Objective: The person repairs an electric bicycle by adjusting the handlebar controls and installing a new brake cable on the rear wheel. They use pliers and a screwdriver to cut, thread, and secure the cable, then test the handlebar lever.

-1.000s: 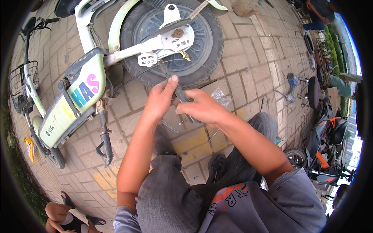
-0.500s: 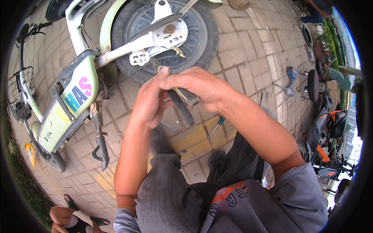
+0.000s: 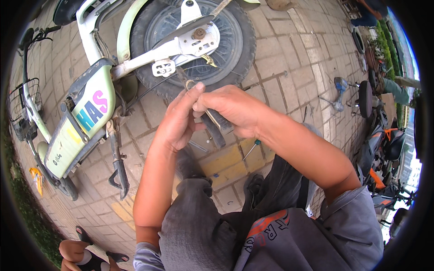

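My left hand [image 3: 180, 119] and my right hand [image 3: 233, 110] meet in front of the wheel, thumbs and fingertips closed together. Between them is a thin tan metal piece [image 3: 190, 84] with a loop-like far end; its middle is hidden under my fingers. A dark bar with a black grip-like end [image 3: 214, 132] slants below my hands; whether I hold it too cannot be made out. Just beyond lies the rear wheel [image 3: 246, 43] of a pale green and white electric bike [image 3: 92, 108], tipped on its side. Its axle nut [image 3: 198, 34] shows in the white bracket [image 3: 183, 47].
A screwdriver with a green handle [image 3: 257, 142] lies on the paving beside my right leg. Farther right are a blue cordless power tool [image 3: 340, 86] and parked motorbikes [image 3: 382, 158]. Another person's leg [image 3: 72, 250] shows at the lower left; a second bike [image 3: 27, 104] stands left.
My hands have shifted slightly down and right, still together. More of the thin piece's loop shows past my left thumb. The bike looks unmoved.
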A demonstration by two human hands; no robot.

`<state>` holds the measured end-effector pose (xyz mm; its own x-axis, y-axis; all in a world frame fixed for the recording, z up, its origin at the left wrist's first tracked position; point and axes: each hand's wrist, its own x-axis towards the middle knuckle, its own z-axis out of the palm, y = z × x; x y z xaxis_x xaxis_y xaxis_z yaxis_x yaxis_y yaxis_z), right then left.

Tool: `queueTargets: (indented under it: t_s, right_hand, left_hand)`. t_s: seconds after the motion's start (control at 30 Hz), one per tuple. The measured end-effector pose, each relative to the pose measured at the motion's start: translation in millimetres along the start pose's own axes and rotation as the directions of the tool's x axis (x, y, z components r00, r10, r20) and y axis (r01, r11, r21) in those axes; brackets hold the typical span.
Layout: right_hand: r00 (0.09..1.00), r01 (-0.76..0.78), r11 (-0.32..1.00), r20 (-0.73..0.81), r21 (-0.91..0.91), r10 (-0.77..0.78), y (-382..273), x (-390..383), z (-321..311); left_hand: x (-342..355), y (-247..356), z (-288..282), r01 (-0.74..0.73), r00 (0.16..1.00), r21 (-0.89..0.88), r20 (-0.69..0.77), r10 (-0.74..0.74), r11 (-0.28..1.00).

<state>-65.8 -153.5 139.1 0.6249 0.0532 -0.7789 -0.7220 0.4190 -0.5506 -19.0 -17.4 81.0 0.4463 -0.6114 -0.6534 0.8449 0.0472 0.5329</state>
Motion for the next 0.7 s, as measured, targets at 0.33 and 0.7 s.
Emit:
queueTargets:
  t_s: [0.33,0.7]
  right_hand:
    - [1.000,0.009,0.975,-0.008,-0.223,-0.011,16,12,-5]
    - [0.999,0.008,0.997,0.050,-0.076,-0.004,24,11,-19]
  left_hand:
    - [7,-14,-3,0.017,1.000,-0.119,-0.022,-0.020,0.993]
    - [22,-39,7,-0.120,0.983,-0.121,-0.154,0.100,0.985]
